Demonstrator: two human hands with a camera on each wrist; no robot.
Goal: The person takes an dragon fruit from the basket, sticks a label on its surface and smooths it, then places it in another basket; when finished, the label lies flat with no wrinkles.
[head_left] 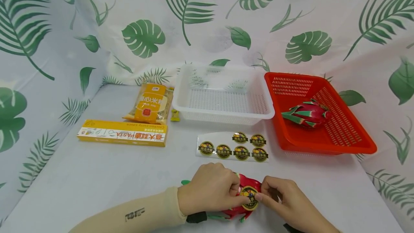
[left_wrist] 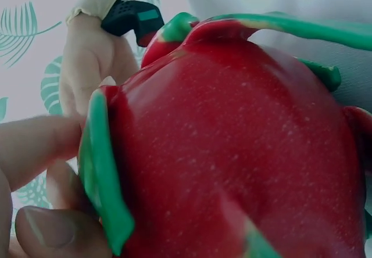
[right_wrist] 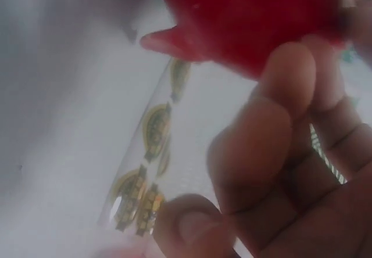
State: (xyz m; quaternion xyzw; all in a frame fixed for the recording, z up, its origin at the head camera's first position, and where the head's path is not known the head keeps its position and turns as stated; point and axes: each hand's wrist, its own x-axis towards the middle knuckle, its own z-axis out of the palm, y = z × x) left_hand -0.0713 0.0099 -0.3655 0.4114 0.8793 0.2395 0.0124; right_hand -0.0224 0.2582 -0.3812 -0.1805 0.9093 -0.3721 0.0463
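A red dragon fruit (head_left: 239, 211) with green-tipped scales lies at the front of the table, partly covered by the hands. On its side facing the head camera sits a round black-and-gold sticker (head_left: 249, 197). The left hand (head_left: 210, 190) holds the fruit from the left, its thumb lying on the sticker. From the right, the right hand (head_left: 289, 202) grips the fruit, with its thumb at the sticker's right edge and curled fingers against the red skin. In the left wrist view, the left fingers (left_wrist: 49, 226) are at a green scale.
Behind the hands lies a sheet of several similar stickers (head_left: 233, 147). A red basket (head_left: 326, 146) with another dragon fruit (head_left: 308, 113) stands at right, beside a white basket (head_left: 223, 115). At left are a yellow pasta box (head_left: 123, 132), an orange food bag (head_left: 150, 103) and a small yellow packet (head_left: 175, 115).
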